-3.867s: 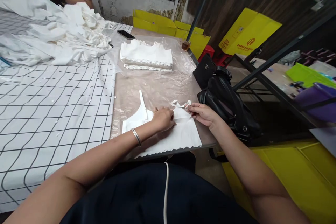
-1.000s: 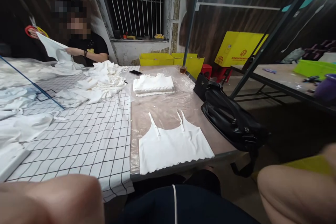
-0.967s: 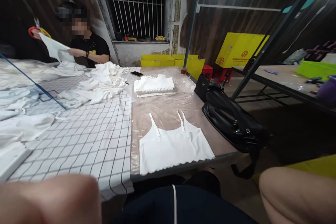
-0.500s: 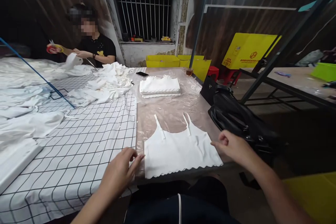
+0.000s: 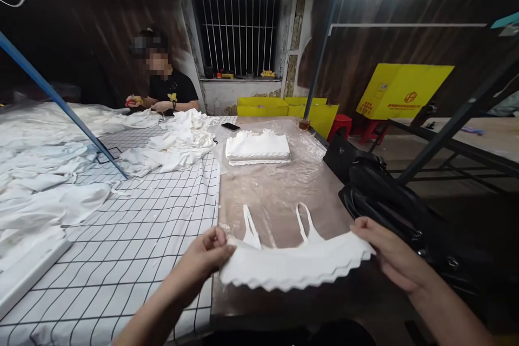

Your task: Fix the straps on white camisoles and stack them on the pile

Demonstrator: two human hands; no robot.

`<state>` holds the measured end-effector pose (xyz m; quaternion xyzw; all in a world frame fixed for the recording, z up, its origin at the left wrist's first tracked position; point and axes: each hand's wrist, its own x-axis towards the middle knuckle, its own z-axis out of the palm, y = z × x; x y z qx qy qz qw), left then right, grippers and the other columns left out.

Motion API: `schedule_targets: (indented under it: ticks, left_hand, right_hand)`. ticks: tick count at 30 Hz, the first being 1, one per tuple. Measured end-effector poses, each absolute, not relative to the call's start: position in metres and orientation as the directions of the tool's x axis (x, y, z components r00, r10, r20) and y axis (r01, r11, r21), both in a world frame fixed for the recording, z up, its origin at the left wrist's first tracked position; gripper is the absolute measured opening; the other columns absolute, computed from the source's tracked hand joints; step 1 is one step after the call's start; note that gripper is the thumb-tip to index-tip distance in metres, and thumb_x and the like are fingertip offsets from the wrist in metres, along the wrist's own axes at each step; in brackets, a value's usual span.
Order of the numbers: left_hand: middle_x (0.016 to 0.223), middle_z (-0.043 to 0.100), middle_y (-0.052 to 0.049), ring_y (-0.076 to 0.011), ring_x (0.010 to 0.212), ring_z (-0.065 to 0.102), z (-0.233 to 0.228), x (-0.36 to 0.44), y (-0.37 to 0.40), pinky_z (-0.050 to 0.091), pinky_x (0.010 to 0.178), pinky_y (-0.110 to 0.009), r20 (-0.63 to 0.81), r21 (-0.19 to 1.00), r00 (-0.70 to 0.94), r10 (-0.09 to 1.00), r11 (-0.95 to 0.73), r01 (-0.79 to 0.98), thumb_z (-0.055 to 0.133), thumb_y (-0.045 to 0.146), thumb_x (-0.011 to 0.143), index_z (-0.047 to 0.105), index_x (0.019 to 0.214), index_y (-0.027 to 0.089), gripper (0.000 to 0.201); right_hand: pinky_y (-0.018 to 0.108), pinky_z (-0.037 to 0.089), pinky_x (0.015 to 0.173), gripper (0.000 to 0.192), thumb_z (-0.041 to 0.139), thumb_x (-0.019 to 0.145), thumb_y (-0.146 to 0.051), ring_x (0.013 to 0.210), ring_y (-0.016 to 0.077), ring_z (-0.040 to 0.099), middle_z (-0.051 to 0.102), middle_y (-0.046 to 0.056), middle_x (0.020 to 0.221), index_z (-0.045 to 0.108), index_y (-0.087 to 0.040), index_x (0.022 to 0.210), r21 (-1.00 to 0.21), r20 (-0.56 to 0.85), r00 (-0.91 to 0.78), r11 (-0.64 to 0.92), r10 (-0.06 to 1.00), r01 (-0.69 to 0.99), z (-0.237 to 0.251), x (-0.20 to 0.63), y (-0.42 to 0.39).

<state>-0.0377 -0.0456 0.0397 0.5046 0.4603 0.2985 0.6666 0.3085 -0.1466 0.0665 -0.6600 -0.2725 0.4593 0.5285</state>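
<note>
A white camisole top (image 5: 295,265) with a scalloped hem lies at the near edge of the table, its two thin straps pointing away from me. My left hand (image 5: 208,254) pinches the hem's left corner and my right hand (image 5: 385,251) grips the right corner. Between them the hem is raised off the plastic-covered table (image 5: 275,189), while the straps still rest on it.
A neat stack of folded white tops (image 5: 258,147) sits farther back, with a phone (image 5: 230,126) and a glass of tea (image 5: 303,124) beyond. A black handbag (image 5: 385,200) sits at the right edge. Loose white garments (image 5: 174,143) cover the checked cloth (image 5: 133,238) on the left, where another person (image 5: 168,89) works.
My hands came up from my lap to the camisole's two bottom corners, took hold and lifted the hem. My head also rose and turned slightly.
</note>
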Motion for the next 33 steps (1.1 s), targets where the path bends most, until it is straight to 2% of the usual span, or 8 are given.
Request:
schedule_targets:
  ticks: [5,8,12,15,20,24,30,33]
  left_hand:
    - [0.071,0.063,-0.001,-0.0105,0.058,0.06,0.123,-0.028,0.058,0.049,0.053,-0.021,-0.296,0.929,0.363,0.884,0.355,-0.106,0.077,0.008,0.064,0.058,0.083,0.019,0.029]
    - [0.084,0.068,-0.007,-0.0117,0.064,0.065,0.173,-0.009,0.144,0.054,0.055,-0.021,-0.193,0.969,0.277,0.941,0.228,-0.097,0.065,-0.005,0.072,0.062,0.098,0.016,0.033]
    - [0.083,0.067,-0.006,-0.0103,0.062,0.065,0.211,0.018,0.249,0.055,0.056,-0.019,0.047,0.984,0.144,0.989,-0.021,-0.18,0.06,-0.008,0.075,0.062,0.104,0.014,0.036]
    - [0.078,0.065,-0.003,-0.0081,0.06,0.062,0.195,0.037,0.295,0.055,0.061,-0.02,0.043,0.992,0.074,0.996,-0.033,-0.125,0.06,-0.007,0.076,0.065,0.097,0.014,0.03]
    - [0.063,0.059,-0.002,-0.0099,0.053,0.056,0.102,0.056,0.32,0.055,0.061,-0.028,-0.15,0.987,0.008,0.989,0.15,0.055,0.07,-0.005,0.067,0.062,0.07,0.011,0.018]
    - [0.055,0.056,0.001,-0.0108,0.05,0.052,0.05,0.053,0.325,0.054,0.058,-0.03,-0.21,0.965,0.01,0.978,0.205,0.161,0.074,-0.001,0.06,0.062,0.068,0.011,0.019]
    - [0.061,0.058,0.0,-0.0138,0.06,0.058,0.039,0.051,0.327,0.05,0.063,-0.027,-0.101,0.93,-0.016,0.995,0.099,0.354,0.075,0.004,0.058,0.065,0.074,0.014,0.021]
    - [0.076,0.063,-0.004,-0.0181,0.074,0.061,0.034,0.052,0.321,0.049,0.073,-0.029,0.003,0.878,-0.056,0.998,0.024,0.479,0.076,0.004,0.056,0.064,0.071,0.015,0.022]
  right_hand:
    - [0.019,0.042,0.042,0.026,0.076,0.066,-0.021,0.051,0.0092,0.046,0.049,-0.004,0.061,0.05,-0.021,0.072,-0.958,-0.253,0.443,-0.157,0.86,-0.242,0.115,0.324,-0.033]
    - [0.016,0.04,0.041,0.023,0.065,0.076,-0.007,0.049,0.0074,0.046,0.049,-0.004,0.06,0.048,-0.02,0.07,-0.972,-0.148,0.497,-0.031,0.855,-0.235,0.155,0.335,0.06]
    - [0.015,0.041,0.042,0.026,0.061,0.083,-0.004,0.05,0.006,0.047,0.051,-0.004,0.063,0.044,-0.019,0.07,-0.98,0.062,0.553,0.156,0.831,-0.123,0.197,0.349,0.169]
    - [0.015,0.043,0.043,0.024,0.063,0.083,-0.006,0.051,0.0062,0.049,0.053,-0.004,0.064,0.045,-0.019,0.073,-0.998,0.004,0.564,0.035,0.826,-0.044,0.188,0.352,0.22]
    - [0.017,0.042,0.039,0.03,0.076,0.074,-0.013,0.046,0.0081,0.049,0.052,-0.005,0.056,0.047,-0.019,0.072,-0.979,-0.16,0.552,-0.204,0.818,0.019,0.103,0.348,0.246]
    - [0.017,0.041,0.038,0.034,0.08,0.069,-0.017,0.047,0.009,0.05,0.051,-0.004,0.055,0.046,-0.02,0.07,-0.95,-0.21,0.574,-0.304,0.791,0.072,0.058,0.353,0.243]
    - [0.027,0.048,0.058,0.03,0.074,0.065,-0.01,0.064,0.016,0.056,0.054,-0.001,0.063,0.047,-0.021,0.067,-0.911,-0.132,0.598,-0.334,0.79,0.241,0.055,0.362,0.235]
    - [0.041,0.046,0.081,0.016,0.07,0.069,-0.014,0.093,0.0278,0.058,0.064,0.008,0.087,0.056,-0.02,0.075,-0.716,0.178,0.532,-0.262,0.828,0.647,0.046,0.353,0.225]
